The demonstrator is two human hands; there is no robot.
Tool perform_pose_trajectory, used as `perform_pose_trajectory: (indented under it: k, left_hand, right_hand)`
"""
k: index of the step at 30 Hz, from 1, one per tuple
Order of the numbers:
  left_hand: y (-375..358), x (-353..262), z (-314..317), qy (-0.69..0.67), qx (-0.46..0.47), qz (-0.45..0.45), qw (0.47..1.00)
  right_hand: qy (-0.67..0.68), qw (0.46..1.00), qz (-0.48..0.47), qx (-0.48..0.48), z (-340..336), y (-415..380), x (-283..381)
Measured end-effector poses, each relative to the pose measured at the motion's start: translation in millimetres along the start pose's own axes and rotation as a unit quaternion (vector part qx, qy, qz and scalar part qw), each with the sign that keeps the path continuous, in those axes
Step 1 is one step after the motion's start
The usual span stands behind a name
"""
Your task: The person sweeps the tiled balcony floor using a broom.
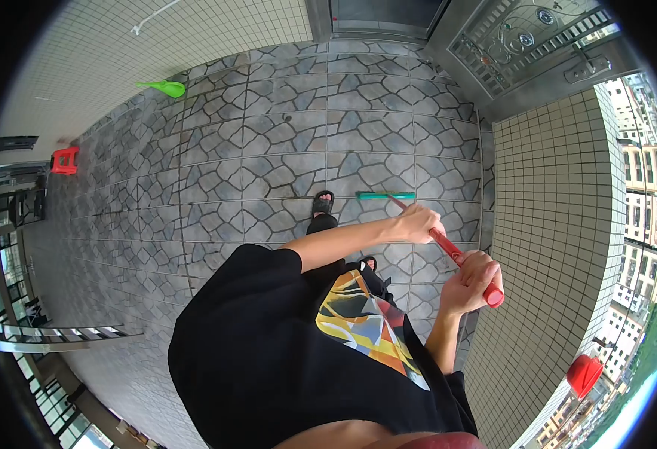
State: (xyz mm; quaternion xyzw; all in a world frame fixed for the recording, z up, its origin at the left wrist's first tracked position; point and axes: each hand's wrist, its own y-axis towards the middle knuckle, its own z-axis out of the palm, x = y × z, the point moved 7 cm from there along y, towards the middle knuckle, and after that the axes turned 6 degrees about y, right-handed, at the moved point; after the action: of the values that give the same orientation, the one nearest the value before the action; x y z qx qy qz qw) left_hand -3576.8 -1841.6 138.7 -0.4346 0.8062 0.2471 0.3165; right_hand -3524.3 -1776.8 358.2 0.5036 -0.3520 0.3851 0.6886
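My left hand is closed round the lower part of a long red pole. Higher up, close to its rounded end, my right hand wraps the same pole. It slants down and away to a narrow, straight green head lying at floor level, like a broom or floor wiper; the frame does not settle which. Just left of that head is my left foot in a dark sandal. My other foot shows partly below my left forearm.
Stone-patterned tiles cover the floor. A low tiled wall runs along the right, with a red object on its outer side. An ornate metal door stands open at upper right. A green scoop-like object and red stool sit left.
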Motion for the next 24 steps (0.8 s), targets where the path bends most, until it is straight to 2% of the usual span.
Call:
perform_pose_trajectory:
  k: [1, 3, 4, 5, 6, 9, 10, 11, 12, 13, 14, 16, 17, 18, 19, 20, 21, 22, 24]
  left_hand:
    - [12.1, 23.6, -19.0, 0.008, 0.017, -0.043, 0.999]
    - [30.8, 67.8, -69.8, 0.056, -0.113, -0.046, 0.991]
    - [39.3, 83.4, -92.3, 0.057, -0.115, -0.047, 0.991]
    - [38.6, 101.9, -132.2, 0.074, -0.262, -0.11, 0.956]
    - [25.7, 116.3, -163.7, 0.089, -0.4, -0.168, 0.896]
    - [-26.2, 175.4, -167.1, 0.039, -0.449, -0.211, 0.867]
    - [-51.6, 200.1, -150.9, -0.071, -0.38, -0.243, 0.89]
    - [-88.8, 220.6, -127.1, -0.18, -0.302, -0.272, 0.896]
    - [-134.9, 240.7, -98.9, -0.211, -0.238, -0.306, 0.897]
    - [-194.1, 257.1, -66.7, -0.217, -0.217, -0.358, 0.882]
    - [-269.8, 285.0, -12.9, -0.222, -0.2, -0.436, 0.849]
    - [-444.0, 297.8, 64.5, -0.104, -0.059, -0.634, 0.764]
    - [-515.2, 280.2, 79.1, -0.138, 0.105, -0.683, 0.71]
    - [-628.0, 287.8, 145.8, -0.094, 0.108, -0.758, 0.636]
    - [-664.5, 245.9, 116.3, -0.125, 0.061, -0.727, 0.672]
    - [-688.4, 200.7, 80.5, -0.082, 0.076, -0.841, 0.529]
    - [-733.8, 194.9, 96.3, -0.138, 0.082, -0.851, 0.5]
    - [-749.0, 182.1, 87.9, -0.159, -0.027, -0.838, 0.522]
    - [-743.6, 151.5, 54.8, -0.217, -0.133, -0.854, 0.454]
  right_hand:
    - [0.03, 0.999, -0.031, 0.006, 11.8, 9.9, -11.9]
    - [0.061, 0.996, -0.06, 0.019, 44.4, 28.7, -44.2]
    - [0.071, 0.991, -0.107, 0.034, 67.3, 37.5, -58.1]
    - [0.078, 0.984, -0.154, 0.047, 88.5, 44.4, -72.2]
    - [0.067, 0.979, -0.187, 0.053, 109.6, 51.6, -90.2]
    - [0.032, 0.98, -0.193, 0.041, 165.5, 82.8, -147.2]
    - [0.073, 0.978, -0.192, 0.034, 179.7, 95.5, -170.2]
    - [0.057, 0.98, -0.185, 0.041, 199.6, 109.9, -190.2]
    - [0.027, 0.99, -0.133, 0.021, 217.1, 122.2, -213.7]
    - [0.026, 0.995, -0.098, 0.019, 233.8, 133.3, -239.6]
    - [0.004, 0.998, -0.055, 0.039, 245.1, 142.8, -275.5]
    - [-0.042, 0.998, -0.015, 0.046, 254.7, 152.4, -339.9]
    - [-0.074, 0.994, 0.038, 0.075, 255.3, 153.3, -375.1]
    - [-0.104, 0.985, 0.089, 0.102, 251.8, 147.1, -398.9]
    - [-0.102, 0.985, 0.089, 0.104, 243.7, 139.5, -408.1]
    - [-0.129, 0.981, 0.106, 0.102, 236.7, 134.0, -417.9]
    - [-0.156, 0.975, 0.125, 0.098, 230.5, 127.3, -421.4]
    - [-0.151, 0.975, 0.125, 0.099, 224.6, 119.9, -418.8]
    - [-0.181, 0.96, 0.074, 0.199, 223.2, 95.8, -403.4]
